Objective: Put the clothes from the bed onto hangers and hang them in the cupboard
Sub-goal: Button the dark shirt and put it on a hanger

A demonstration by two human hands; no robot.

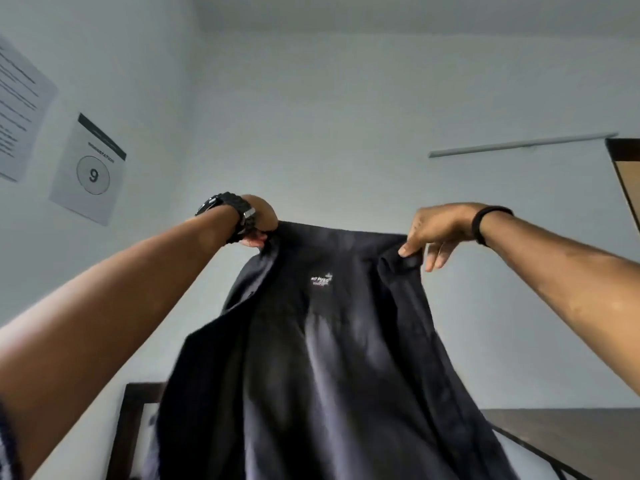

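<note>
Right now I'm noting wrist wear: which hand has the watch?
The left hand, which pinches one top corner of the dark shirt, has the chunky black watch. The right hand wears only a thin black band.

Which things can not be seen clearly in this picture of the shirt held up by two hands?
- Hanger and cupboard rail: none shows in the head view.
- Bed: hidden behind the dark shirt.
- Left hand fingers: mostly hidden behind the wrist and the shirt's edge.
- Shirt logo: too small and blurred to read.
- Wall sheet: cut by the left edge, text blurred.
- Right hand pinches the shirt's top edge; this is clear.
</note>
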